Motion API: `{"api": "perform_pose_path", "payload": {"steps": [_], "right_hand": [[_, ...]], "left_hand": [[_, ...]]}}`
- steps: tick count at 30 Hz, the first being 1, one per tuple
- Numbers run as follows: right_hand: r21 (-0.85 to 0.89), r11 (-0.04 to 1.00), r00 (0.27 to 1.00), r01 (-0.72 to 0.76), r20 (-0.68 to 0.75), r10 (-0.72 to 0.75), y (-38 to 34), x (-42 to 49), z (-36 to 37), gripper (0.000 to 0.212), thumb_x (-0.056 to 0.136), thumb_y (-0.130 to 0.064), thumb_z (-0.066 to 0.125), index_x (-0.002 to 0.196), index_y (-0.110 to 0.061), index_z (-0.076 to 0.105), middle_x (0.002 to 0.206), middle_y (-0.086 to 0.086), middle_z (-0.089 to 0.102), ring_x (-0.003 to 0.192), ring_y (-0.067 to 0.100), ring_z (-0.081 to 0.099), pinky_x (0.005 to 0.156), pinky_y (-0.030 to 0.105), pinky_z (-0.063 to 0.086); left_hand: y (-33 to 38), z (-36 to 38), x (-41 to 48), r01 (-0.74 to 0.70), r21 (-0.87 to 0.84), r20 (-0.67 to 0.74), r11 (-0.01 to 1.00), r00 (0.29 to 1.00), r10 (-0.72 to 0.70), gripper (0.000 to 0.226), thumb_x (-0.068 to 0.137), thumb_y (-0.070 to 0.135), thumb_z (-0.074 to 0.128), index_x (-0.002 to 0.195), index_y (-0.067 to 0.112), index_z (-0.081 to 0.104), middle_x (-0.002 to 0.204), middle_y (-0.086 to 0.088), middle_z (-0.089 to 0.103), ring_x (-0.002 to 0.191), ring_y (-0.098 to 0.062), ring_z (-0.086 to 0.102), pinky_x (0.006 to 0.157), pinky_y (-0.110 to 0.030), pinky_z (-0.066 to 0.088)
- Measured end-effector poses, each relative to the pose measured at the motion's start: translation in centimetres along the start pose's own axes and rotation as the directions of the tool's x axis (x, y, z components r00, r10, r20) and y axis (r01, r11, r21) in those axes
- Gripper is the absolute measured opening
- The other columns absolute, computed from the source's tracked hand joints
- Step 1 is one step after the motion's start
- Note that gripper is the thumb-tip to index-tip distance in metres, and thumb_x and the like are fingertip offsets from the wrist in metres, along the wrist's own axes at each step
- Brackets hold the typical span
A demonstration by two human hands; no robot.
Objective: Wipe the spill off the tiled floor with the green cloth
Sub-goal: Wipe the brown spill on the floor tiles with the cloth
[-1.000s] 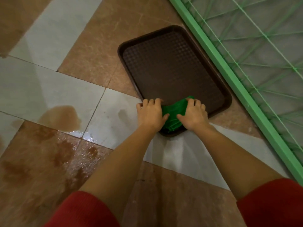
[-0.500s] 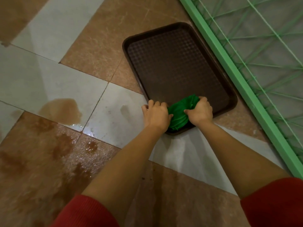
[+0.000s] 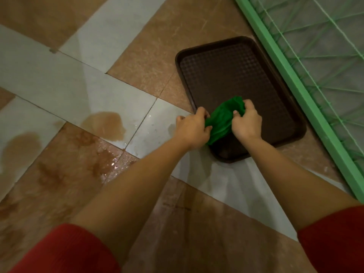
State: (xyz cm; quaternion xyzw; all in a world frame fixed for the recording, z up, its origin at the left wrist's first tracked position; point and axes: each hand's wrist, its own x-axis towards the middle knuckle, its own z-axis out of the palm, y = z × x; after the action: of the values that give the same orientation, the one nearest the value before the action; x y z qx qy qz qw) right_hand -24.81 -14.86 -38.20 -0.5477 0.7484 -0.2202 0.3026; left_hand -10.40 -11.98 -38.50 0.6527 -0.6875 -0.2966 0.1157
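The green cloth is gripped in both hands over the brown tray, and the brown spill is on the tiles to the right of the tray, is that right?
Not quite. The head view shows the spill on the tiles to the left of the brown tray, not the right. The rest holds: left hand and right hand both grip the green cloth over the tray.

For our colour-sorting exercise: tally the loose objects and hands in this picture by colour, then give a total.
Green: 1, the green cloth
Brown: 1, the tray
Bare hands: 2, left hand and right hand, both gripping the cloth
Total: 4
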Motion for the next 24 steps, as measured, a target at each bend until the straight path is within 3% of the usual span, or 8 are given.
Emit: {"api": "perform_pose_path", "payload": {"steps": [3,5,10,15,17,20,24], "right_hand": [[0.024,0.998,0.995,0.057,0.082,-0.059,-2.5,-0.7,0.8,0.028,0.095,-0.012,0.046,0.123,-0.012,0.049,0.115,0.014,0.061,0.108,0.032,0.056,0.087,0.037,0.046],[0.017,0.994,0.987,0.105,0.121,-0.106,-4.1,-1.1,1.8,0.028,0.094,-0.011,0.047,0.122,-0.011,0.051,0.115,0.014,0.061,0.107,0.031,0.057,0.09,0.039,0.047],[-0.032,0.981,0.961,0.192,0.207,-0.182,-6.6,-2.7,5.6,0.027,0.09,-0.008,0.052,0.117,-0.007,0.056,0.111,0.016,0.062,0.103,0.03,0.058,0.085,0.031,0.046],[-0.174,0.941,0.927,0.291,0.294,-0.232,-7.6,-3.8,8.7,0.03,0.089,-0.005,0.054,0.119,-0.005,0.05,0.117,0.017,0.057,0.105,0.032,0.056,0.083,0.035,0.047],[-0.219,0.928,0.919,0.301,0.325,-0.222,-7.6,-4.4,9.9,0.041,0.087,-0.003,0.055,0.126,-0.009,0.045,0.122,0.016,0.054,0.109,0.031,0.054,0.086,0.038,0.048],[-0.278,0.888,0.89,0.366,0.382,-0.248,-7.7,-5.1,11.2,0.066,0.085,-0.005,0.059,0.142,-0.01,0.027,0.14,0.014,0.039,0.127,0.029,0.039,0.101,0.039,0.038],[-0.475,0.752,0.883,0.457,0.346,-0.317,-7.1,-6.8,13.1,0.069,0.087,-0.024,0.059,0.144,-0.012,0.024,0.151,0.012,0.022,0.141,0.029,0.016,0.115,0.042,0.013]], "left_hand": [[-2.1,-3.1,-0.6,0.043,0.005,0.031,0.999,0.999,-0.043,0.034,0.09,0.028,0.052,0.121,0.019,0.041,0.11,-0.007,0.065,0.102,-0.028,0.057,0.093,-0.039,0.03],[-3.2,-5.2,-1.1,0.091,-0.021,0.1,0.996,0.991,-0.088,0.041,0.089,0.026,0.055,0.127,0.02,0.039,0.115,-0.009,0.064,0.103,-0.027,0.058,0.093,-0.039,0.041],[-6.4,-7.6,-3.1,0.152,0.025,0.181,0.988,0.971,-0.154,0.046,0.088,0.028,0.058,0.13,0.019,0.043,0.114,-0.008,0.061,0.098,-0.02,0.058,0.082,-0.032,0.049],[-9.9,-6.4,-5.2,0.247,-0.106,0.156,0.963,0.961,-0.229,0.041,0.089,0.033,0.057,0.126,0.018,0.047,0.108,-0.006,0.064,0.085,-0.013,0.058,0.066,-0.021,0.045],[-10.8,-5.3,-6.0,0.302,-0.171,0.167,0.938,0.947,-0.274,0.04,0.089,0.032,0.058,0.125,0.017,0.047,0.107,-0.006,0.064,0.083,-0.013,0.06,0.06,-0.019,0.047],[-11.7,-3.7,-6.8,0.341,-0.212,0.223,0.916,0.929,-0.294,0.043,0.089,0.028,0.057,0.128,0.015,0.043,0.108,-0.009,0.063,0.086,-0.017,0.062,0.068,-0.026,0.053],[-12.6,-3.7,-6.6,0.344,-0.216,0.227,0.914,0.928,-0.295,0.038,0.091,0.027,0.053,0.126,0.017,0.049,0.108,-0.008,0.065,0.083,-0.016,0.062,0.067,-0.023,0.052]]}}
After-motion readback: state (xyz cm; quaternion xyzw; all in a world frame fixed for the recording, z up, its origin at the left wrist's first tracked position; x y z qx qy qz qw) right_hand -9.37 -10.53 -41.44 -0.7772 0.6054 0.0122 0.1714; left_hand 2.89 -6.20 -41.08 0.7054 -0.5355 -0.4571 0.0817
